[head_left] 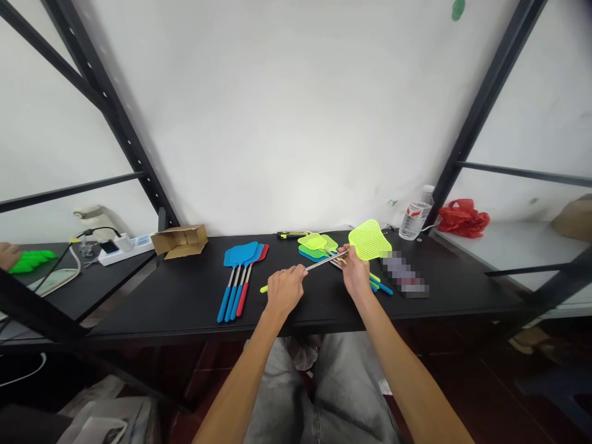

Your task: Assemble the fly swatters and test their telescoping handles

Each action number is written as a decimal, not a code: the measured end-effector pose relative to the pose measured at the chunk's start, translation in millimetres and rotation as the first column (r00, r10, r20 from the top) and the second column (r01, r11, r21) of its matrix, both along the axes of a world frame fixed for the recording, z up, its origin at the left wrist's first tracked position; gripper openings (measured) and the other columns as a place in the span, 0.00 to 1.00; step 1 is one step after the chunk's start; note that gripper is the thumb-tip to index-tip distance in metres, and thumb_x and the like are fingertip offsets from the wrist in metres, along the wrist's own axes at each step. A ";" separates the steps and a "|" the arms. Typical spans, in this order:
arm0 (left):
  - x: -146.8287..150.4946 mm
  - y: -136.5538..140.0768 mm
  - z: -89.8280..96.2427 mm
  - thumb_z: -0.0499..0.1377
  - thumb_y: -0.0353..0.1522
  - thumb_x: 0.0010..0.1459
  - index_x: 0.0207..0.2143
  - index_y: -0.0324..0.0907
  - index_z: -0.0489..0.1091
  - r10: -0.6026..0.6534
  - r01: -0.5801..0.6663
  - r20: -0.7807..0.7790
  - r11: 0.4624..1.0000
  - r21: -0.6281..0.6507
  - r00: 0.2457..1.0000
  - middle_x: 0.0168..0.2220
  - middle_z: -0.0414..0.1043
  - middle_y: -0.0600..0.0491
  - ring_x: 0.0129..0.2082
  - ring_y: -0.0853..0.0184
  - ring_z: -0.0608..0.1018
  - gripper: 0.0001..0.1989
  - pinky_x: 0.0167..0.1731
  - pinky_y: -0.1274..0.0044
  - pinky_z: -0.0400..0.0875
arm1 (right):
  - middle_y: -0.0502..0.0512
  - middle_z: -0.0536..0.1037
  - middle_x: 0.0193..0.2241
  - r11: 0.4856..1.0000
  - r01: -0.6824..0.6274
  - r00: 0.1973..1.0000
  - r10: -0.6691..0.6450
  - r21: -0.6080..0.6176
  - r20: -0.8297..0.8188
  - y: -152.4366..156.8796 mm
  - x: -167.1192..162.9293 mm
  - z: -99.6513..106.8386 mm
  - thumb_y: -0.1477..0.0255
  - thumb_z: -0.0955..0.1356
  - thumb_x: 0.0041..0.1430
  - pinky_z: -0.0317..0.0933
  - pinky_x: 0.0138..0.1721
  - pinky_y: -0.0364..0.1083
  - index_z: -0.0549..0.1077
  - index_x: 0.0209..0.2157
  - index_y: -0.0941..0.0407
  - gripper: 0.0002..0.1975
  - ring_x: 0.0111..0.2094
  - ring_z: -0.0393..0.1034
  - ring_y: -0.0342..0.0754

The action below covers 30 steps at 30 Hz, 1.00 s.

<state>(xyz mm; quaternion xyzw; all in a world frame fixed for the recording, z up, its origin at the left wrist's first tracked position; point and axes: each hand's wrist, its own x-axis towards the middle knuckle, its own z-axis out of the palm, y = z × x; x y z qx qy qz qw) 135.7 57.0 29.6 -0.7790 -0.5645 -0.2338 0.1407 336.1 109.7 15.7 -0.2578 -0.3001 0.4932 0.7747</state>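
A yellow-green fly swatter [370,240] is held above the black table between both hands, its metal rod slanting up to the right. My left hand [285,290] is closed around the handle end, and a bit of yellow handle sticks out to its left. At the neck below the mesh head, my right hand [356,271] grips with closed fingers. Behind it lies a pile of yellow, green and blue fly swatters [312,242], partly hidden by the hand. Several blue swatters [241,253] and a red swatter [242,300] lie side by side to the left.
On the black table [180,296] stand an open cardboard box [185,242] at the left and a water bottle [415,213] at the right back. A box cutter [292,235] lies by the wall. A red plastic bag [463,217] and a power strip [127,250] sit beyond the black frame posts. Another person's hand [8,254] shows far left.
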 end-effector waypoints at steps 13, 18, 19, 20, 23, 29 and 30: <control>-13.8 17.3 -9.4 0.47 0.41 0.68 0.50 0.47 0.68 -0.063 0.059 0.048 0.996 0.069 0.997 0.41 0.75 0.49 0.41 0.62 0.75 0.16 0.40 0.73 0.62 | 0.54 0.79 0.39 0.973 -0.200 0.938 0.225 -0.118 0.262 12.5 -19.8 -11.8 0.53 0.74 0.49 0.60 0.21 0.40 0.78 0.33 0.54 0.19 0.27 0.70 0.42; -8.0 15.8 -5.0 0.43 0.45 0.69 0.46 0.50 0.71 0.003 -0.004 0.025 0.999 0.043 1.000 0.37 0.76 0.51 0.36 0.64 0.76 0.20 0.29 0.74 0.56 | 0.56 0.79 0.36 0.970 -0.229 0.937 0.243 -0.087 0.252 11.7 -21.2 -10.7 0.53 0.73 0.50 0.59 0.23 0.41 0.78 0.31 0.56 0.19 0.28 0.69 0.43; -7.3 15.3 -1.6 0.42 0.45 0.69 0.45 0.50 0.71 0.007 -0.008 0.008 0.999 0.036 1.000 0.36 0.76 0.51 0.35 0.64 0.76 0.20 0.28 0.74 0.54 | 0.57 0.79 0.35 0.972 -0.225 0.942 0.235 -0.069 0.239 11.5 -18.9 -9.2 0.54 0.73 0.51 0.59 0.23 0.41 0.78 0.31 0.56 0.19 0.29 0.69 0.44; -7.7 14.7 1.6 0.41 0.45 0.69 0.45 0.50 0.71 0.006 -0.006 -0.009 1.000 0.029 1.000 0.35 0.76 0.52 0.34 0.64 0.76 0.21 0.27 0.74 0.53 | 0.57 0.79 0.35 0.977 -0.209 0.952 0.214 -0.047 0.218 11.4 -15.4 -7.5 0.54 0.73 0.51 0.60 0.24 0.41 0.78 0.31 0.56 0.19 0.29 0.69 0.44; -17.2 12.7 7.3 0.41 0.44 0.69 0.43 0.50 0.71 0.003 -0.002 -0.040 1.000 0.005 0.999 0.34 0.76 0.52 0.32 0.65 0.76 0.21 0.26 0.74 0.50 | 0.54 0.77 0.33 0.997 -0.072 0.992 0.073 -0.008 0.104 12.0 2.4 -0.8 0.53 0.74 0.49 0.60 0.25 0.42 0.74 0.29 0.55 0.19 0.29 0.69 0.44; -41.4 10.2 8.2 0.43 0.43 0.69 0.39 0.48 0.71 0.022 -0.022 -0.018 1.000 0.001 1.000 0.32 0.75 0.51 0.32 0.65 0.75 0.19 0.27 0.74 0.51 | 0.51 0.75 0.32 0.999 0.039 0.998 -0.040 0.015 0.043 15.8 32.8 18.1 0.54 0.74 0.49 0.59 0.26 0.42 0.71 0.30 0.54 0.19 0.29 0.69 0.43; -40.9 10.7 9.6 0.43 0.43 0.69 0.39 0.48 0.71 0.019 -0.019 -0.013 1.000 0.017 1.000 0.32 0.75 0.51 0.32 0.65 0.75 0.19 0.27 0.74 0.51 | 0.51 0.75 0.31 0.999 0.050 0.998 -0.051 0.021 0.024 16.0 32.3 20.1 0.53 0.74 0.49 0.59 0.26 0.42 0.70 0.30 0.54 0.19 0.28 0.68 0.43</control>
